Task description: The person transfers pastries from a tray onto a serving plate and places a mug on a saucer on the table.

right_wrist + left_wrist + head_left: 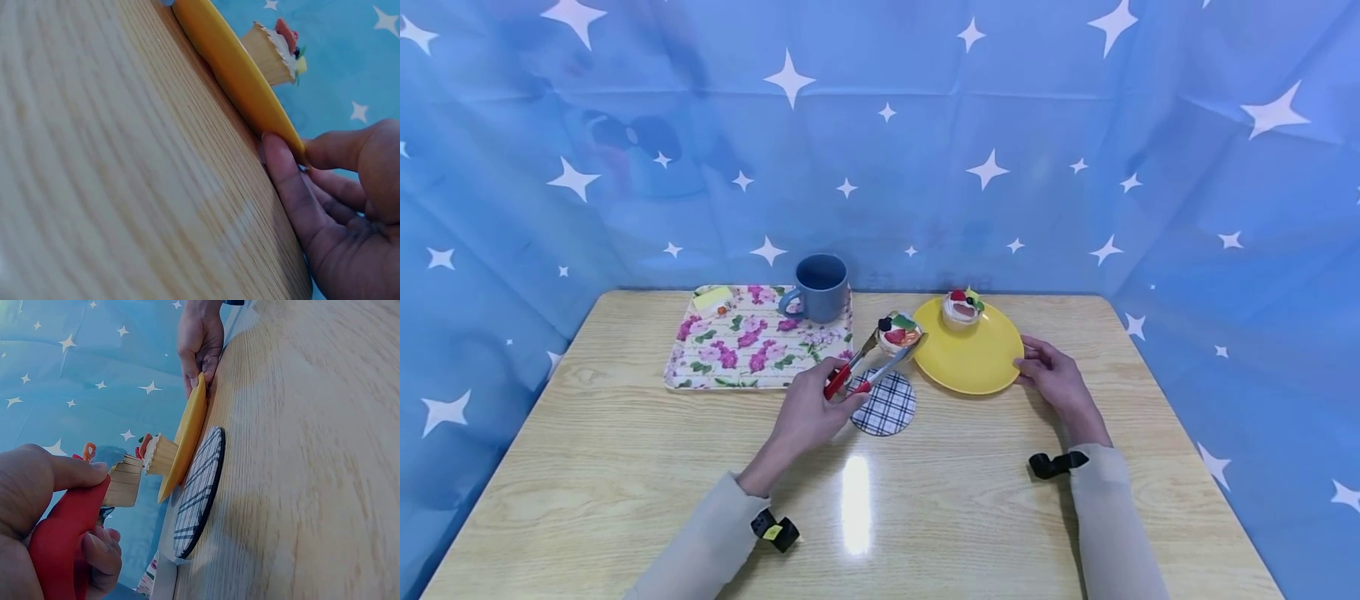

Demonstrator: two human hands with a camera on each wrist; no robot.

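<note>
My left hand [814, 408] grips tongs with red handles [65, 540]. Between the tong tips is a cupcake [898, 335] topped with fruit and a green leaf, held above the table near the plate's left rim. On the right, my right hand [1054, 379] pinches the rim of a yellow plate [970, 367], thumb and fingers on either side of the edge in the right wrist view. A second cupcake [962, 310], with cream and red fruit, stands upright toward the back of that plate. Below the tongs lies a round plaid coaster [886, 408].
A flowered tray [737, 371] lies at the back left of the wooden table [940, 492]. On it are a blue-grey mug [822, 292] and a small pale yellow item [712, 298]. Behind the table hangs a blue curtain [880, 150] with white stars.
</note>
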